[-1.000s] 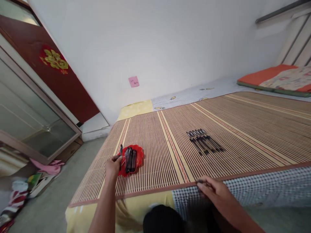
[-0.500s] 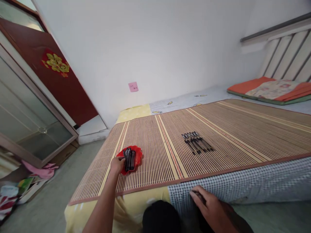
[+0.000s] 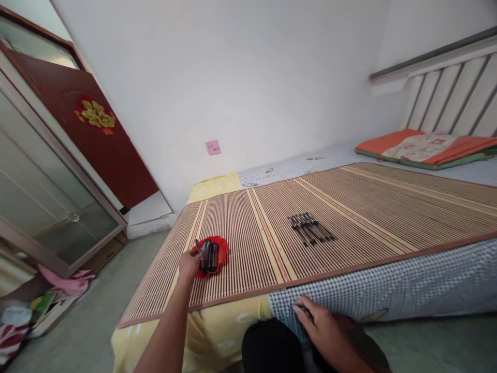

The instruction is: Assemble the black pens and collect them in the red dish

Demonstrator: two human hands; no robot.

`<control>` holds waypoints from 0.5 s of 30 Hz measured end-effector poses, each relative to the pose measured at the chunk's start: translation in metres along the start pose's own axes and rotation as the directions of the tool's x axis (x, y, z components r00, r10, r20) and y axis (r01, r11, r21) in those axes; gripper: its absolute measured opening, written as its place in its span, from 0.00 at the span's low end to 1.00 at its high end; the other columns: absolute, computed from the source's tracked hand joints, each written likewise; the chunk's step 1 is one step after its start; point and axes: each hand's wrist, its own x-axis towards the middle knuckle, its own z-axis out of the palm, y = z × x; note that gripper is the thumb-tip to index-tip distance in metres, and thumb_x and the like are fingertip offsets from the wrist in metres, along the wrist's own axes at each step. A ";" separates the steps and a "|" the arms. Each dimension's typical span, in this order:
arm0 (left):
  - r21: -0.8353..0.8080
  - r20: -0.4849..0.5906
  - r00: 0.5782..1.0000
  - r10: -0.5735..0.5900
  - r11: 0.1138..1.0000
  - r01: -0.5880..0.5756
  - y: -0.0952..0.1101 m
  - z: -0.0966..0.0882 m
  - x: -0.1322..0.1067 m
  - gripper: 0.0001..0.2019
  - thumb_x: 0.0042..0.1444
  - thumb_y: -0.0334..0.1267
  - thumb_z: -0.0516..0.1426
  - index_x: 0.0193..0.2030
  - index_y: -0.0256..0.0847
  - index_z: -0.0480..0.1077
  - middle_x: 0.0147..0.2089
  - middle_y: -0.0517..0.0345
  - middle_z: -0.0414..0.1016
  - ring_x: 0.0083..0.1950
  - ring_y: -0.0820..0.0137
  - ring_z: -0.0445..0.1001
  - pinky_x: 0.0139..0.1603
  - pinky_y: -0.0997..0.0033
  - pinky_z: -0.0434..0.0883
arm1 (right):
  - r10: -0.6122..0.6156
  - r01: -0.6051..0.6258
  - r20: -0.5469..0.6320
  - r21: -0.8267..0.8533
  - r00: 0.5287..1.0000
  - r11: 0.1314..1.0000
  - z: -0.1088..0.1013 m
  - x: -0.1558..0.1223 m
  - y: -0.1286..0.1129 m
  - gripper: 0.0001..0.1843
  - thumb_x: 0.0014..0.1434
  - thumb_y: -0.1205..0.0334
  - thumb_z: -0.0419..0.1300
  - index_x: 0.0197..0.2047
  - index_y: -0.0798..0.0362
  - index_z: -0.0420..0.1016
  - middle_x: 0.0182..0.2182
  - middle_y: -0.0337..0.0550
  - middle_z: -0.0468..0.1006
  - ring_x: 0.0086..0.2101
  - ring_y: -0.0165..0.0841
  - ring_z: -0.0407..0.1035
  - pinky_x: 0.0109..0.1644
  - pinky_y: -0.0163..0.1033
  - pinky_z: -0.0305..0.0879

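Note:
My left hand (image 3: pixel 189 264) reaches to the left rim of a red dish (image 3: pixel 222 247) that holds several dark pens, and its closed fingers grip one dark pen (image 3: pixel 197 245) that sticks up beside the dish. A row of several more dark pens (image 3: pixel 310 229) lies on the striped bamboo mat (image 3: pixel 349 207) to the right. My right hand (image 3: pixel 322 329) rests low against the checked sheet (image 3: pixel 388 287) at the bed's front edge, fingers curled, with something thin and dark under the fingertips that I cannot make out.
The bed runs along a white wall with a pink note (image 3: pixel 213 147). A folded orange blanket (image 3: pixel 423 146) lies at the headboard end. A red door (image 3: pixel 89 134) and a glass cabinet (image 3: pixel 42 197) stand left, with clutter (image 3: pixel 42 300) on the floor.
The view has pulled back and turned right. My right hand slid down from the mat's edge onto the checked sheet. My left hand stays at the red dish with a pen.

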 end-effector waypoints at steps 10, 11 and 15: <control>0.124 0.042 0.985 0.167 0.977 -0.171 0.025 0.007 -0.012 0.08 0.53 0.35 0.62 0.39 0.36 0.77 0.37 0.48 0.83 0.40 0.60 0.81 0.36 0.71 0.69 | -0.022 0.022 -0.010 -0.020 1.000 1.000 -0.001 -0.001 0.012 0.14 0.68 0.53 0.49 0.35 0.49 0.69 0.30 0.40 0.76 0.34 0.35 0.73 0.40 0.37 0.65; 0.151 0.043 0.983 0.181 0.971 -0.185 0.027 0.008 -0.014 0.07 0.52 0.34 0.62 0.39 0.36 0.77 0.38 0.47 0.83 0.42 0.59 0.81 0.37 0.70 0.69 | -0.018 0.017 -0.005 -0.030 1.000 0.999 -0.001 -0.001 0.013 0.15 0.68 0.53 0.48 0.35 0.49 0.69 0.30 0.40 0.76 0.33 0.35 0.73 0.40 0.37 0.65; 0.238 0.045 0.973 0.226 0.944 -0.230 0.033 0.012 -0.022 0.08 0.53 0.34 0.61 0.40 0.36 0.76 0.41 0.43 0.82 0.46 0.56 0.80 0.40 0.67 0.68 | 0.003 -0.003 0.009 -0.049 1.000 0.999 0.000 -0.003 0.014 0.15 0.69 0.52 0.47 0.36 0.49 0.68 0.30 0.41 0.77 0.34 0.36 0.73 0.40 0.38 0.64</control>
